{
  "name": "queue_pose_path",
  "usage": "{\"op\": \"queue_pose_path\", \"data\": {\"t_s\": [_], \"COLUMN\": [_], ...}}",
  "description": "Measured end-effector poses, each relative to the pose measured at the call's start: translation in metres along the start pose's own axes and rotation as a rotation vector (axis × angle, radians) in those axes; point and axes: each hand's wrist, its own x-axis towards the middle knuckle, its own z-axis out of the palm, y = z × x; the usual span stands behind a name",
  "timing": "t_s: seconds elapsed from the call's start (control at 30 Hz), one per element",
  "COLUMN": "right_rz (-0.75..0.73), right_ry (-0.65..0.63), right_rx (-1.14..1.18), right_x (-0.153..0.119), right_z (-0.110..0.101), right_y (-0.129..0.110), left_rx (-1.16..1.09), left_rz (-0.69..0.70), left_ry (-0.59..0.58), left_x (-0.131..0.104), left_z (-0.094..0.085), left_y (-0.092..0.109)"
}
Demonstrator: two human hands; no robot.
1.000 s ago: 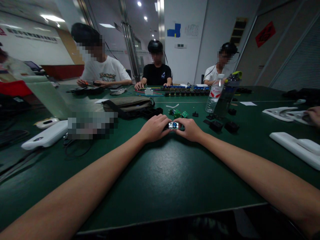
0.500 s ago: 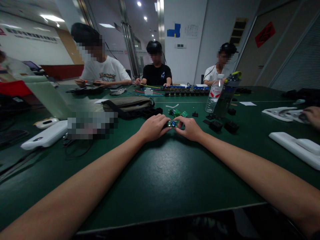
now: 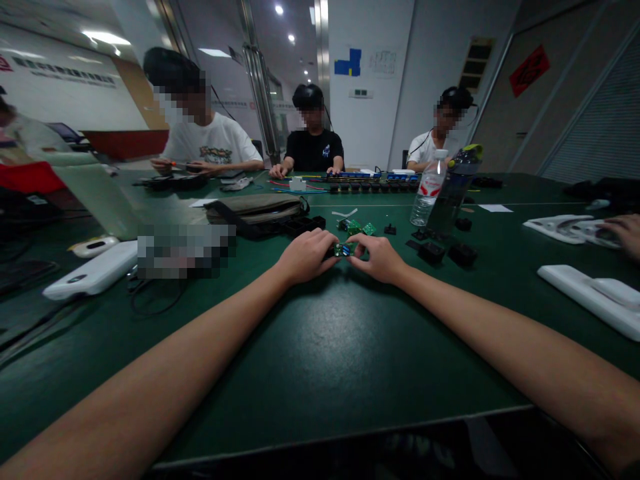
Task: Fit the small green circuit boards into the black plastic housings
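Note:
Between my two hands is a small green circuit board (image 3: 343, 250) with blue and silvery parts on it. My left hand (image 3: 310, 255) pinches its left edge with thumb and fingers. On the other side my right hand (image 3: 376, 257) grips the right edge the same way. Just beyond my fingers lie more green circuit boards (image 3: 357, 227) on the dark green table (image 3: 345, 347). Small black plastic housings (image 3: 431, 252) sit to the right of my right hand. The fingertips cover part of the held board.
A clear water bottle (image 3: 429, 190) and a dark bottle (image 3: 456, 190) stand behind the housings. A grey-brown bag (image 3: 260, 210) lies behind my left hand. White plastic parts (image 3: 593, 293) lie at right, near another person's hand (image 3: 625, 232). Several people sit across the table.
The circuit board has tilted slightly between my fingers, so its blue parts show at another angle. Both hands stay in nearly the same place.

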Motion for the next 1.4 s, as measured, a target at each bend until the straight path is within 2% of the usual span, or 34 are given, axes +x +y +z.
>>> {"op": "queue_pose_path", "data": {"t_s": [1.4], "right_rz": [-0.028], "right_ry": [-0.042], "right_rx": [0.025], "right_x": [-0.0002], "right_z": [-0.0034], "right_y": [-0.003], "left_rx": [0.032], "left_rz": [-0.016], "left_ry": [-0.03], "left_x": [0.0015], "left_z": [0.0025], "left_y": [-0.0013]}}
